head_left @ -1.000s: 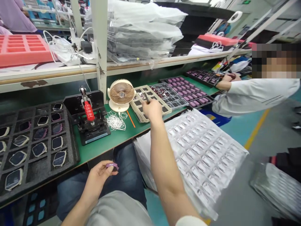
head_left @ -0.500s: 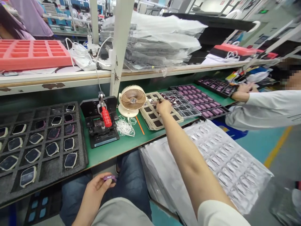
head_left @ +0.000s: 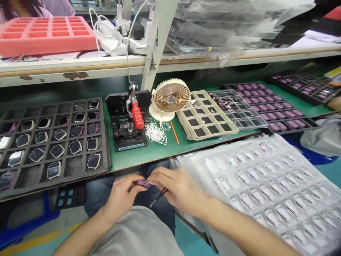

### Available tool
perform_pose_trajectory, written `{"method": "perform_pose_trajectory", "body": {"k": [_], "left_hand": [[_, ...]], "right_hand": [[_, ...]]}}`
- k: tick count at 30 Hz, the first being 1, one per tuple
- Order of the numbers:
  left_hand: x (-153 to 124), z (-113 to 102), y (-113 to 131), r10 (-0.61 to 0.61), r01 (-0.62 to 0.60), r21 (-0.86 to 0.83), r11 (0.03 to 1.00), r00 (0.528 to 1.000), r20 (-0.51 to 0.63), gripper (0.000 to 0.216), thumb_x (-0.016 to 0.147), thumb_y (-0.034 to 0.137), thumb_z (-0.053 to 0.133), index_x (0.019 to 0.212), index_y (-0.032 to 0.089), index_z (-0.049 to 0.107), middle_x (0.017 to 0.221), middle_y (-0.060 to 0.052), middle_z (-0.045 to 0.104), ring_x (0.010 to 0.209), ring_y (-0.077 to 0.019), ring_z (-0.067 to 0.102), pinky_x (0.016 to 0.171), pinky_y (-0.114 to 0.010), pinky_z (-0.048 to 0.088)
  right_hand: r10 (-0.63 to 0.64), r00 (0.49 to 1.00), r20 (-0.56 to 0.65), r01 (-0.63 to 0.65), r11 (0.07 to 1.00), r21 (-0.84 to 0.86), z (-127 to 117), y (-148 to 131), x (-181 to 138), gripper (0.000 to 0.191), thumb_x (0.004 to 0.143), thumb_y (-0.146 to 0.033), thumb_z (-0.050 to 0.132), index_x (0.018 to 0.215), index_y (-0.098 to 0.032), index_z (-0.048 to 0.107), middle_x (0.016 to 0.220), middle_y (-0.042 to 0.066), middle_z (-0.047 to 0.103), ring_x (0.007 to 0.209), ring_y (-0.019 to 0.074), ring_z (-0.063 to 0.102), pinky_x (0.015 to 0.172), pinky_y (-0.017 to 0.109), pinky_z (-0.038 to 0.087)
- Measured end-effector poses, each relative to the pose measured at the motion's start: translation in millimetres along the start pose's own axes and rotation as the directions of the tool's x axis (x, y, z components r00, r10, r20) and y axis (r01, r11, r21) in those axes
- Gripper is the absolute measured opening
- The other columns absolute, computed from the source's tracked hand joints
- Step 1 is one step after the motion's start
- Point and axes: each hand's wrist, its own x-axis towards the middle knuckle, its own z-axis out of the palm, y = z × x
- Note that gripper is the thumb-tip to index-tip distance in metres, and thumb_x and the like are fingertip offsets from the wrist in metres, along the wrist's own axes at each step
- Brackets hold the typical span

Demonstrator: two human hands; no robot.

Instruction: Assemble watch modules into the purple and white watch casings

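Right hand back from beige compartment tray, black metal tweezers gripped; with left hand, fingertips pinch small purple casing.

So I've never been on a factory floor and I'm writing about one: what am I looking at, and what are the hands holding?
The view comes from a camera worn on a seated person's head, looking down at their own bare hands above their lap. The left hand pinches a small purple part; the right hand touches it too, with a thin dark tool, probably tweezers, tucked in its fingers. Ahead is a green bench. On it, from left: a black foam tray of watch-like faces, a small black press with a red handle, a beige desk fan, a beige tray and rows of purple pieces. Clear moulded sheets are stacked at the right.
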Motion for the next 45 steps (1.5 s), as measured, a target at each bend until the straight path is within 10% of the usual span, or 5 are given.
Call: {"method": "perform_pose_trajectory", "body": {"k": [15,22,36,41,45], "left_hand": [[-13,0,-2,0.120,-0.122,0.283,0.951,0.992,0.023,0.040,0.094,0.002,0.064,0.127,0.025,0.065,0.107,-0.001,0.082,0.094,-0.0178,0.079,0.087,-0.028,0.064],[-13,2,-3,0.182,-0.178,0.254,0.951,0.983,0.010,0.042,0.093,0.001,0.064,0.127,0.025,0.069,0.116,-0.002,0.082,0.099,-0.0182,0.079,0.089,-0.029,0.064],[-2,-1,12,0.470,-0.451,0.155,0.879,0.874,-0.123,0.034,0.093,0.003,0.072,0.119,0.025,0.076,0.100,-0.003,0.081,0.095,-0.0193,0.069,0.086,-0.034,0.060],[4,-3,1,0.498,-0.474,0.322,0.820,0.867,0.009,0.041,0.099,0.002,0.059,0.134,0.021,0.068,0.107,-0.008,0.078,0.099,-0.0215,0.069,0.086,-0.037,0.062],[32,-7,-6,0.457,-0.393,0.469,0.791,0.889,-0.026,0.030,0.101,0.007,0.057,0.121,0.022,0.072,0.108,-0.008,0.079,0.102,-0.0226,0.071,0.093,-0.041,0.062]], "right_hand": [[-0.096,0.914,0.395,0.238,0.913,-0.330,6,4,16,0.017,0.101,-0.010,0.055,0.107,-0.016,0.070,0.093,0.005,0.068,0.065,0.0188,0.055,0.057,0.035,0.034],[0.014,0.981,0.192,-0.039,0.991,0.125,15,19,8,0.019,0.100,-0.013,0.063,0.116,-0.019,0.070,0.106,0.005,0.072,0.087,0.0165,0.069,0.071,0.026,0.047],[0.310,0.845,0.435,-0.502,0.180,0.846,44,16,8,0.048,0.089,-0.052,0.083,0.113,-0.016,0.062,0.094,0.004,0.077,0.085,0.0144,0.072,0.082,0.028,0.054],[0.343,0.899,0.272,-0.432,0.594,0.679,31,25,14,0.038,0.096,-0.048,0.073,0.118,-0.018,0.069,0.107,0.009,0.081,0.103,0.0241,0.078,0.093,0.037,0.061],[0.197,0.937,-0.287,-0.172,0.979,0.112,-23,28,46,0.029,0.103,-0.033,0.066,0.129,-0.022,0.072,0.125,0.009,0.078,0.114,0.0266,0.076,0.102,0.041,0.061]]}}
